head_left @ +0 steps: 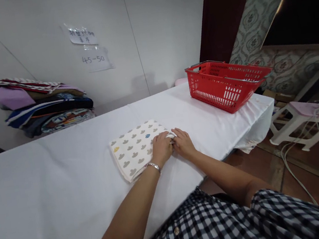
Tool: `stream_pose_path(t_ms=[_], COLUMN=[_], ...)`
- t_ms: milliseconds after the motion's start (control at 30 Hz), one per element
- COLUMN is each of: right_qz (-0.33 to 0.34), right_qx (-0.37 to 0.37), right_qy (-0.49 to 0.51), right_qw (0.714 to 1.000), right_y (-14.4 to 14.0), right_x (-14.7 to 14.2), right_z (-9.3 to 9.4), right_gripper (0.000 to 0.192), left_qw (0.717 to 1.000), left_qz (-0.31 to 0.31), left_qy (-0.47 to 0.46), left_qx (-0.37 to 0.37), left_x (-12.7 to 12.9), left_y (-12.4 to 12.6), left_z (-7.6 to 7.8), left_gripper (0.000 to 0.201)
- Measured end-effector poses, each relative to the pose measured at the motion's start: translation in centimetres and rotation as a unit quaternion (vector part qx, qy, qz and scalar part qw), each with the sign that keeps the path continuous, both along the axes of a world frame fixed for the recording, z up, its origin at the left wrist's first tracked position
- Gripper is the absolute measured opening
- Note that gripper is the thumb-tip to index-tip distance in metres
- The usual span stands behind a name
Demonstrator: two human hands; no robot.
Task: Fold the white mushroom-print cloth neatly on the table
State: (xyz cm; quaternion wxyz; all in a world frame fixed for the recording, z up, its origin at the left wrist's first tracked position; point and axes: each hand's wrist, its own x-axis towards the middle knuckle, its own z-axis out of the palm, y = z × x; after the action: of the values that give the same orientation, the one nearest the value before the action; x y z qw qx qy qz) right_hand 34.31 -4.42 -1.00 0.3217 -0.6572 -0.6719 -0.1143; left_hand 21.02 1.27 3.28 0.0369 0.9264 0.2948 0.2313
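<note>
A folded white cloth [135, 148] printed with small grey shapes lies on the white table [52, 194]. My left hand [161, 147], a silver bracelet on its wrist, rests on the cloth's right edge with the fingers curled over the fabric. My right hand [183, 142] is beside it, fingers pinching the same right corner of the cloth. Both hands touch each other at that corner.
A red plastic basket [223, 84] stands at the table's far right end. A stack of folded coloured fabrics [43, 104] sits against the wall at the back left. A white stool [297, 121] with cables is on the floor to the right.
</note>
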Motion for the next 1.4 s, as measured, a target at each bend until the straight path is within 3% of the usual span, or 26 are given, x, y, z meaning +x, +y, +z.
stream_pose_path(t_ms=[267,700,867,967,1200,1400], right_qz=[0.022,0.044,0.019,-0.002,-0.015,-0.007], right_qx=[0.030,0.051,0.065,0.054,0.021,0.006], right_qy=[-0.023,-0.012,0.032,0.047,0.027,0.030], right_qw=[0.999,0.998,0.997,0.997,0.999,0.999], right_y=[-0.1,-0.1,-0.2,-0.4,-0.5,-0.3], right_x=[0.4,0.6,0.7,0.6,0.3,0.3], right_z=[-0.4,-0.6,-0.6,-0.4,0.0,-0.1], right_gripper=[0.015,0.016,0.016,0.014,0.020,0.021], left_qw=[0.999,0.996,0.999,0.999,0.998,0.996], left_qz=[0.021,0.012,0.000,-0.007,-0.002,-0.001], left_qy=[-0.043,0.063,0.037,0.023,0.051,0.070], left_qx=[-0.017,0.061,0.003,-0.021,0.041,0.052], left_x=[-0.5,0.2,0.6,0.4,0.2,0.1], left_y=[-0.1,0.4,0.5,0.3,-0.1,-0.2], left_z=[0.7,0.8,1.2,1.2,0.9,0.5], left_gripper=[0.026,0.028,0.023,0.021,0.027,0.028])
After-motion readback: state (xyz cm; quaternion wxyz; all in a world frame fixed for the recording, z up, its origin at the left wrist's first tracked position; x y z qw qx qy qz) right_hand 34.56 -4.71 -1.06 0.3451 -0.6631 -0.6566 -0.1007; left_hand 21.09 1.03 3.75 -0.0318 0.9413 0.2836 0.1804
